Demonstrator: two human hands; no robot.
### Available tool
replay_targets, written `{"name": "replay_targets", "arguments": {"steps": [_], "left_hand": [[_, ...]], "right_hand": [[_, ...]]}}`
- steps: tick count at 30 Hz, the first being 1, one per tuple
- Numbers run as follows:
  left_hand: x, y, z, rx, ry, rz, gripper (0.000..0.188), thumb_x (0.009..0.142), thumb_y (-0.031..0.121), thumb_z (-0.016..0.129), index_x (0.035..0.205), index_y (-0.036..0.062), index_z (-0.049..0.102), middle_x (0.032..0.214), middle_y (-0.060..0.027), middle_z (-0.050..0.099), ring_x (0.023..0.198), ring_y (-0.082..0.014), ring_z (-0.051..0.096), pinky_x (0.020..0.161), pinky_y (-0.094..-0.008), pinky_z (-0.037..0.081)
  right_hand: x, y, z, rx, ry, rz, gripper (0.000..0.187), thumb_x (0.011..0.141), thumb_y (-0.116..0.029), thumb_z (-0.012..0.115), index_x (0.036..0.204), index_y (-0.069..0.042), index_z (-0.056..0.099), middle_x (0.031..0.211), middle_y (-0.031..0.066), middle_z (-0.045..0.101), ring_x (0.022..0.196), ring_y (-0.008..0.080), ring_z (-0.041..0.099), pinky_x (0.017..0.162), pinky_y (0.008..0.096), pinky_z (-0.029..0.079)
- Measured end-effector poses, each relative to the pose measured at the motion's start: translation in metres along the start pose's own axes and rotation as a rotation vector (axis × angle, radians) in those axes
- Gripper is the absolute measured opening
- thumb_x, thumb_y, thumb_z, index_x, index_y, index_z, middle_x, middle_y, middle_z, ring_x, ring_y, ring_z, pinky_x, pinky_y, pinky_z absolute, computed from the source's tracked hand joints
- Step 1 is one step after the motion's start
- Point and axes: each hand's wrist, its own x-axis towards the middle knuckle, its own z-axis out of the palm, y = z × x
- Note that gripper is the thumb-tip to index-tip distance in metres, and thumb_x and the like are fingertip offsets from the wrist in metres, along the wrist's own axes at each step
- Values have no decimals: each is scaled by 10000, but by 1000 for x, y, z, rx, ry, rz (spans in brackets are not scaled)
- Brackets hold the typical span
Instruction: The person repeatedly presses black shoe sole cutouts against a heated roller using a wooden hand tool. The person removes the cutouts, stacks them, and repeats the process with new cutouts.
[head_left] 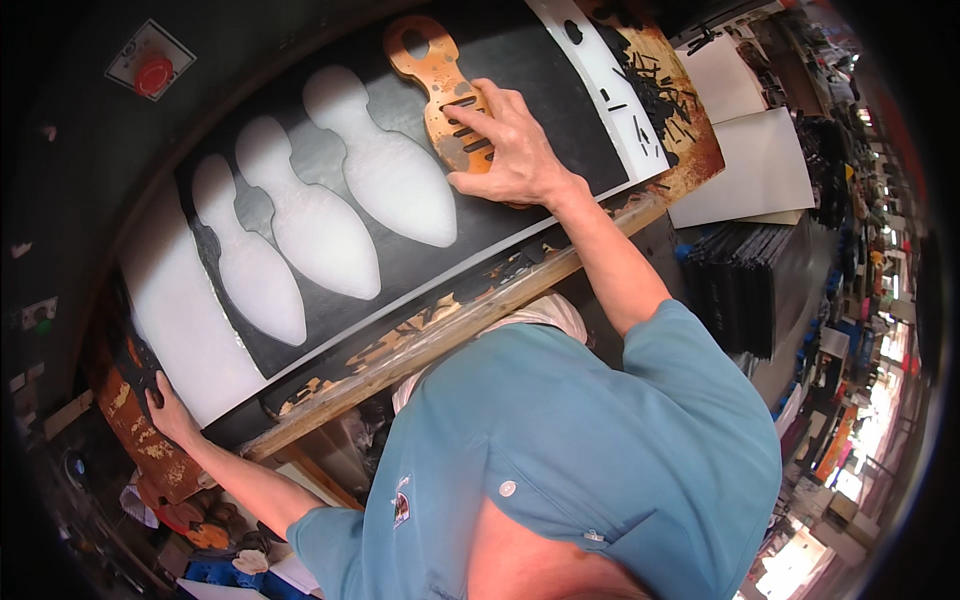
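Note:
A black sheet (490, 235) lies on a white board, with three white sole-shaped openings (405, 190) in a row across it. Right of these sits an orange sole-shaped cutting die (443, 85) with a round hole at its far end and slots along its body. My right hand (510, 145) grips the die's near part, thumb on the left side and fingers over the top. Part of the die is hidden under the hand. At the far left, my left hand (173, 412) is closed at a dark object by the board's end; what it holds is unclear.
Black scraps and thin strips (650, 90) litter the brown surface at the far right. A stack of black sheets (735, 280) stands at right, below white sheets (745, 165). A wooden bar (350, 400) runs along the near edge. A red button (153, 75) is at upper left.

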Motion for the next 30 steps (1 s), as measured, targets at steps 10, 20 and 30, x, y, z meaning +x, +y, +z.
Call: {"name": "replay_targets", "arguments": {"steps": [10,20,30], "left_hand": [[-190,120,24,48,128,355,309,1129,208,581,1141,3,812,1044,-119,794,905,-197,716,818,-344,563],[-419,195,144,-254,-264,1107,185,895,32,808,854,65,630,772,-88,646,700,-308,624,625,-439,493],[-421,188,142,-144,-247,1018,202,982,112,753,838,20,646,813,-167,652,756,-376,646,692,-474,521]], "right_hand": [[-48,-10,0,84,182,110,942,709,-372,908,1460,81,566,1542,322,481,1328,484,519,1152,512,447],[-47,13,-32,318,372,66,518,869,-226,880,1287,9,688,1191,149,702,1063,257,693,973,362,559],[-92,39,-108,224,583,-12,123,954,-124,755,910,-21,704,852,124,699,732,261,682,684,362,543]]}}
